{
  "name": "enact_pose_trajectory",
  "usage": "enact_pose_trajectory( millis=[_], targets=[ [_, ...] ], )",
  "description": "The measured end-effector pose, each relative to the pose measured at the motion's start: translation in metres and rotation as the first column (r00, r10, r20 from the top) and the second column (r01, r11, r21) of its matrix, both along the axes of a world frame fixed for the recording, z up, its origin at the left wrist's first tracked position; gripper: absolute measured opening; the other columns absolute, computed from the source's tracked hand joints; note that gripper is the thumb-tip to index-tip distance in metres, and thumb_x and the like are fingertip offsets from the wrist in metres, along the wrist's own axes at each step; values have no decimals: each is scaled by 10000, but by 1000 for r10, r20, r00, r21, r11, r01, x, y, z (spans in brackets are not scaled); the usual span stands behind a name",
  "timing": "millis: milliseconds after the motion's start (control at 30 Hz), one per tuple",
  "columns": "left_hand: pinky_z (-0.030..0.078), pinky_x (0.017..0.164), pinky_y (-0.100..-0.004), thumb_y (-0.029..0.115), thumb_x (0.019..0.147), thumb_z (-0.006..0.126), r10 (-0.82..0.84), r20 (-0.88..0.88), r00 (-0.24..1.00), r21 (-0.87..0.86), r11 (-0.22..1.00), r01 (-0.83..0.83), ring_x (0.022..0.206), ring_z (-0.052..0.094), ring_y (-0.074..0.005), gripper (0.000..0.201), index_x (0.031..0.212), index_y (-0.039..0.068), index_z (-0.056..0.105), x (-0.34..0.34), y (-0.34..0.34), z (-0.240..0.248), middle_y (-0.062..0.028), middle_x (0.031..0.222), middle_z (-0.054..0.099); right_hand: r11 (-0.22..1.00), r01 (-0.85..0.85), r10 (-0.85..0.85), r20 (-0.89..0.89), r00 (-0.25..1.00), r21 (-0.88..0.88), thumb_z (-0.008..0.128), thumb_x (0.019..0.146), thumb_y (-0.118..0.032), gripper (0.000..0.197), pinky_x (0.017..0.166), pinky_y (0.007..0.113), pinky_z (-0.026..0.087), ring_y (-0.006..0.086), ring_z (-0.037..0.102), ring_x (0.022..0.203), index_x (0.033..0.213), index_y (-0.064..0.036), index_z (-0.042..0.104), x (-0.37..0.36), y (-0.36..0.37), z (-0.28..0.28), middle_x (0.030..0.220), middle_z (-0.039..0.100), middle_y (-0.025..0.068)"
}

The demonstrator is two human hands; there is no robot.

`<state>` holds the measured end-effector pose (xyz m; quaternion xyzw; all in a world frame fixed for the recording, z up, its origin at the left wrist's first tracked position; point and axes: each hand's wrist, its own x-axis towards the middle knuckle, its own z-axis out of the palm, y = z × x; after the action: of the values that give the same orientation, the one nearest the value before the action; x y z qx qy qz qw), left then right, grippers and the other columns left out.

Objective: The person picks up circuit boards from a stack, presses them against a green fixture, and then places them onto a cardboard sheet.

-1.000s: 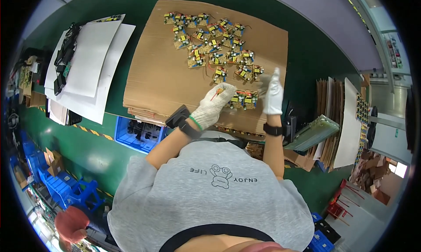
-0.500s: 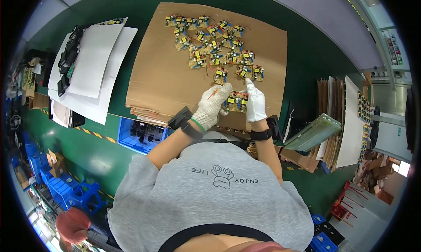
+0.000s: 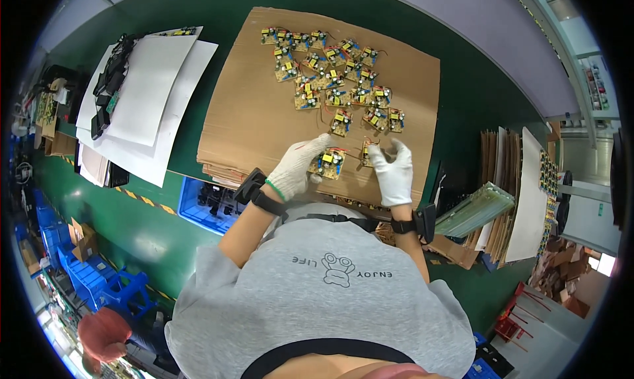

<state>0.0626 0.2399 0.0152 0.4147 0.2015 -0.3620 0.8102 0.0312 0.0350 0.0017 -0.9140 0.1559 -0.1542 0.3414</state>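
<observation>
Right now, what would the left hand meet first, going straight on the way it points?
Most likely the circuit board just ahead of the left hand, up and to the right in the picture. The hand's height above the cardboard is unclear, so it might pass over instead.

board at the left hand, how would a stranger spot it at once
Start with the brown cardboard on the green table, then go to its near edge, where the gloved left hand is. The board is right beside that hand. It lies nearer the grey shirt than any neighbour on the cardboard.
</observation>
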Motion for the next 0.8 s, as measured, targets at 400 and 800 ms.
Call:
enact_pose_trajectory(
  millis=[400,800],
  targets=[
    [480,658,-243,344,939,572,256,255,933,126,947,-294,759,556,-72,300,1026,63,627,-1,-11,-21,8,875,609,990,-122,113,113,987,70,609,913,-290,339,687,333,511,211,622,735,1091,-3,602,21,42,4,881,650,103],
    [371,496,-214,497,955,484,277,289,916,224,911,-346,593,440,-41,403,902,110,583,-29,-52,-22,58,676,480,706,11,94,-109,990,708,592,944,-316,320,619,222,403,30,462,691,954,0,645,2,60,22,727,576,-54]
  ],
)
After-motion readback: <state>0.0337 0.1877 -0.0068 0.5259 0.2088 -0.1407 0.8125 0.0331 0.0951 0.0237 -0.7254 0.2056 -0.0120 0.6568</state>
